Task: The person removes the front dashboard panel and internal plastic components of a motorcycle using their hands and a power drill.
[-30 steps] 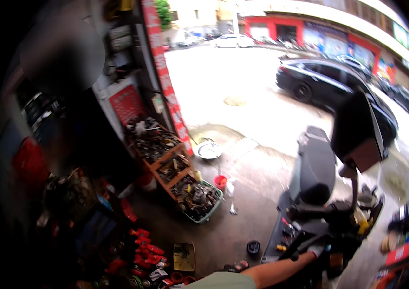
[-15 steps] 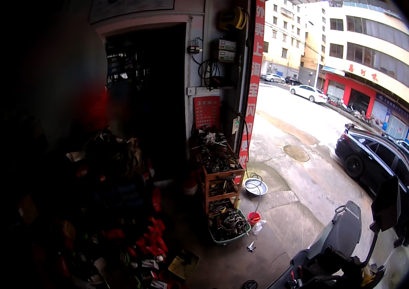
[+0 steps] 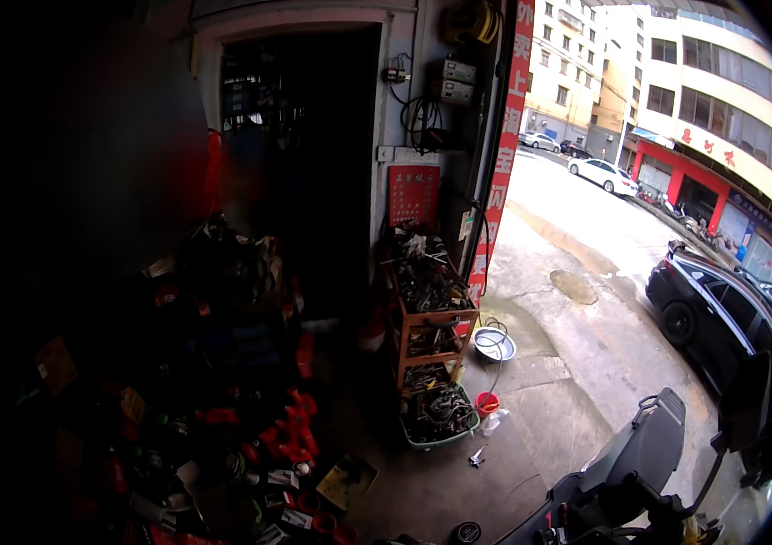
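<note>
Neither of my hands shows in the head view, and the dark left side would hide much there. A dark scooter or motorbike [image 3: 663, 436] stands at the lower right, its mirror rising beside it. In the middle, a reddish-brown tool rack [image 3: 440, 321] is heaped with tools and loose parts. A green bin [image 3: 431, 444] full of dark parts sits at its foot. Beside it are a red bucket [image 3: 487, 401] and a pale basin [image 3: 495, 343] with a hose over it.
Red bottles [image 3: 295, 436] and boxes crowd the dim floor at lower left. A yellowish board [image 3: 348, 480] lies beside them. A dark doorway [image 3: 331, 182] opens behind. Outside, a black car [image 3: 722, 313] is parked on the right and a white car [image 3: 602, 175] stands farther off.
The whole view has turned a little left and down, so the rack, doorway and street sit farther right and slightly higher. No object has visibly moved by itself.
</note>
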The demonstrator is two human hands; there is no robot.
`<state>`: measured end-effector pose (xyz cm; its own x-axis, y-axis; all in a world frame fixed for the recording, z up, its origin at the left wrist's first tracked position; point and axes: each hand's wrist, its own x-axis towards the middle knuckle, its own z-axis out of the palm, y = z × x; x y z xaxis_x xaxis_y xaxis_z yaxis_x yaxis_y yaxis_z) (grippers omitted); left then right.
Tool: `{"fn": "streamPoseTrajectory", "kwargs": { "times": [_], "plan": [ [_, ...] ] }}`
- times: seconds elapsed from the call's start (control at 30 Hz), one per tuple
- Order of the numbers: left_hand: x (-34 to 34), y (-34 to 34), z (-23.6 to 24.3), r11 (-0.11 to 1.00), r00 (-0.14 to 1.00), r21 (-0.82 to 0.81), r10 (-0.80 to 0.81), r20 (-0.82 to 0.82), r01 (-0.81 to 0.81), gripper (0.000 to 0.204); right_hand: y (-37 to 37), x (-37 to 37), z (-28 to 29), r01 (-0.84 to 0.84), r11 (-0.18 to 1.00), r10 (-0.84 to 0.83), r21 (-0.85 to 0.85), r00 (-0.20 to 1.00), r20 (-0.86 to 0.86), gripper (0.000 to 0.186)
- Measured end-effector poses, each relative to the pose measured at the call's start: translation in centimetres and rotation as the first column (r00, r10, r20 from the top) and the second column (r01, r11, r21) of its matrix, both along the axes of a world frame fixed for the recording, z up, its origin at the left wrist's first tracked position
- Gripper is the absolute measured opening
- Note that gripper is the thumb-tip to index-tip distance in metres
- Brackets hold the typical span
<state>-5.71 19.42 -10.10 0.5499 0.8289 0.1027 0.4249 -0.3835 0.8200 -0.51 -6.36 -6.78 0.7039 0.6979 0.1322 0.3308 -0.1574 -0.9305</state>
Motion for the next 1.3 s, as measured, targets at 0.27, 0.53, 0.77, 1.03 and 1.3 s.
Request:
{"fn": "streamPoseTrajectory", "kwargs": {
  "times": [0.27,0.53,0.77,1.03,1.3],
  "plan": [
    [0.2,0.3,-0.2,1.0,1.0,-0.018,0.005,0.008,-0.005,0.037,-0.6,4.3,-4.4,0.147,0.924,-0.066,-0.352,0.971,0.231,0.09],
    [0.7,-0.3,-1.1,0.999,1.0,-0.035,0.0,0.019,0.001,0.037,-0.3,1.6,1.4,0.048,0.96,-0.064,-0.274,0.997,-0.053,0.09],
    [2.2,-1.9,-2.2,0.999,0.999,-0.037,-0.016,0.031,0.018,0.038,-1.1,0.9,2.6,0.045,0.957,-0.1,-0.288,0.979,-0.179,0.089],
    [4.6,-3.8,-9.1,0.998,0.994,-0.007,0.055,0.099,-0.054,0.038,-2.6,1.2,0.1,0.033,0.987,-0.042,-0.158,0.998,-0.053,0.087],
    [0.0,-5.7,-9.8,0.768,0.707,-0.64,0.461,0.537,-0.015,0.034,-3.7,-2.4,-1.6,0.049,0.976,-0.055,-0.21,0.998,-0.022,0.077]
  ]
}}
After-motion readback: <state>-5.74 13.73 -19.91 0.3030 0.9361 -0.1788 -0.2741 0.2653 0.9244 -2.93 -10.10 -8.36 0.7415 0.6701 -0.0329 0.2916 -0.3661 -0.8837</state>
